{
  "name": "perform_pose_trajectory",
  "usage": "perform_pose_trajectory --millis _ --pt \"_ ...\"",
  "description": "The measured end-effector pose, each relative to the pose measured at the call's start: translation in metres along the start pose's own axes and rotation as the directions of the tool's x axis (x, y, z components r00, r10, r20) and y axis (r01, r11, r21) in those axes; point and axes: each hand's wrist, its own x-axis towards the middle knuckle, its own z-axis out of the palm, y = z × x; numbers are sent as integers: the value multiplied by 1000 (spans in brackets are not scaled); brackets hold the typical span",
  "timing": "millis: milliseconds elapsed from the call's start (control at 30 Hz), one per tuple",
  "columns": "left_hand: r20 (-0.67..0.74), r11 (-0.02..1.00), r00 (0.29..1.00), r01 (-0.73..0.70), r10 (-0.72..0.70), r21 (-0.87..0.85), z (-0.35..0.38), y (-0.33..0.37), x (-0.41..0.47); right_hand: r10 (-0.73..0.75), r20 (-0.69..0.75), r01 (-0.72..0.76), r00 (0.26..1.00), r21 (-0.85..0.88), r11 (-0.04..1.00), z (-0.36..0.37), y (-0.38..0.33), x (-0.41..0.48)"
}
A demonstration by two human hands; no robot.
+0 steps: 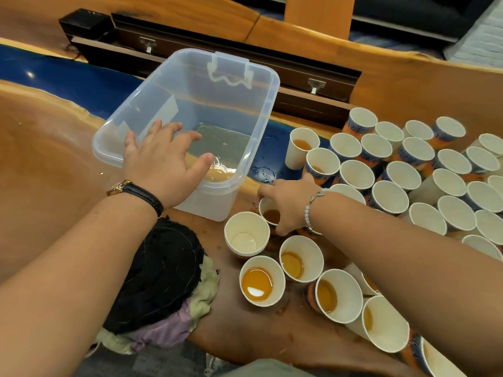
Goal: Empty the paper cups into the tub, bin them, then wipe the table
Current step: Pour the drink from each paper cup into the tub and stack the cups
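Currently the emptying step is in hand. The right hand (288, 205) grips a paper cup (270, 214) of brown liquid, just beside the tub (268, 110), near the surface's (49, 148) near edge. The left hand (163, 161), fingers spread and holding nothing, lies over the tub rim. The tub holds a shallow pool. Next: lift the cup level, then tilt it over the tub. The nearby cups (257, 284) hold liquid too.

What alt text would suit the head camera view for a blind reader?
A person's right hand grips a paper cup of brown liquid beside a clear plastic tub, while the left hand hovers open over the tub. Many more cups crowd the wooden table.
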Motion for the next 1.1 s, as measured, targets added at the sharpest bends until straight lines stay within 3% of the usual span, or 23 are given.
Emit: perform_pose_trajectory --millis 367,567,767,867,1100 --pt "-18 1000 1000 -1 2 1 1 0 1 155 -313 -25 937 382 924 -62 32 -40" --pt "-7 1000 1000 -2 2 0 1 -1 1 243 -547 179 801 606 775 -93 24 -42" --pt "-12 1000 1000 -16 15 -5 -1 0 0 355 -623 212 697 652 727 -91 4 -21" --pt "-25 1000 1000 -17 16 -23 0 0 0 367 -610 189 702 657 730 -95 -1 -17" --pt "-44 998 999 -20 18 -55 1 -2 -1 300 -556 46 775 523 851 -116 -6 -12"
